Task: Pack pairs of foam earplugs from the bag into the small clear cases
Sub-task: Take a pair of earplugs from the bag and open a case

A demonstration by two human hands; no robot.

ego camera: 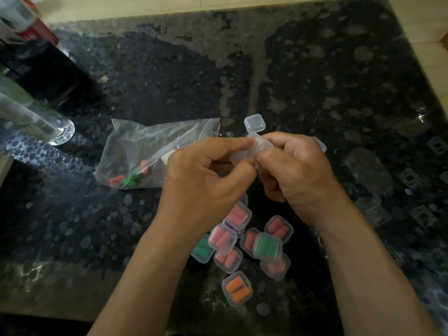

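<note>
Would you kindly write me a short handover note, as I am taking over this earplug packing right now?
Hands: left hand and right hand both pinch one open clear case, its lid up; contents hidden.
Bag lies left of the hands, with a few red and green earplugs inside.
Done: a pile of closed filled cases lies near the wrists.
Left: fill and shut this case, then pack the bag's remaining plugs.
</note>
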